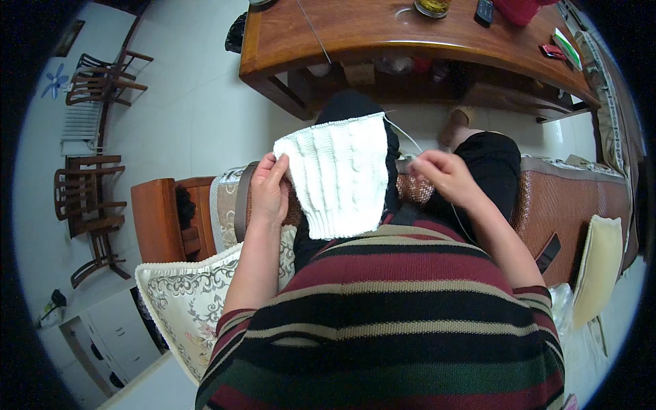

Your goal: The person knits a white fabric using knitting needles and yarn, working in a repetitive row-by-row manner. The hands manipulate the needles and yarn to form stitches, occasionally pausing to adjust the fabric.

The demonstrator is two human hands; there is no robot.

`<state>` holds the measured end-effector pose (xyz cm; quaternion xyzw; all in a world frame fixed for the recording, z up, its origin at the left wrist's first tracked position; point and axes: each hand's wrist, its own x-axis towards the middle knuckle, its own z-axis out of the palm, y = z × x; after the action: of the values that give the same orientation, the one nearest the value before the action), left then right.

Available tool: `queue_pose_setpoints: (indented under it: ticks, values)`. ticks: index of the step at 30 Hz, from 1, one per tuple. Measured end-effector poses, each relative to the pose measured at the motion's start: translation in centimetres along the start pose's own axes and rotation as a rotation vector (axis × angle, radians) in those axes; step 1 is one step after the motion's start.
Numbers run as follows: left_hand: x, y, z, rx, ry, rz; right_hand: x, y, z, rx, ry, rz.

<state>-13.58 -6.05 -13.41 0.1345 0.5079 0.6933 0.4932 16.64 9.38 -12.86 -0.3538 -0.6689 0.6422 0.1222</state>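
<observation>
A white cable-knit piece [341,177] with a ribbed lower edge lies spread over my lap. My left hand [271,184] pinches its upper left corner between thumb and fingers. Along the piece's top edge runs a thin knitting needle [390,111], whose tip sticks out at the upper right corner. White yarn [405,132] leads from that corner to my right hand [441,171], whose curled fingers hold it to the right of the piece. The yarn shows again below this hand, running down towards my striped sweater.
Ahead stands a wooden table [359,51] with a glass cup [432,7], a remote control [484,12] and another thin needle [313,31]. A patterned cushion [189,302] lies at my left. On the woven seat [564,205] at my right are a phone [548,252] and a pale cushion [598,269].
</observation>
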Motion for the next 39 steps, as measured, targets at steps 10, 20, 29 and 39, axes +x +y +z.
queue_pose_setpoints:
  ticks: [10, 20, 29, 39]
  values:
    - [-3.8, 0.0, 1.7, 0.062, -0.057, -0.182, 1.3, -1.1, 4.5, 0.233, -0.335, 0.174]
    - [-3.0, -2.4, -0.6, 0.311, -0.056, -0.177, 0.3, 0.9, 3.7, 0.399, -0.127, 0.227]
    - [2.3, 0.3, 1.0, 0.707, 0.115, 0.402, 0.5, 0.8, 3.6, 0.292, -0.149, 0.247]
    - [6.8, 5.1, 9.8, 0.935, -0.584, 0.133, 1.2, 1.2, 3.0, 0.156, -0.243, 0.294]
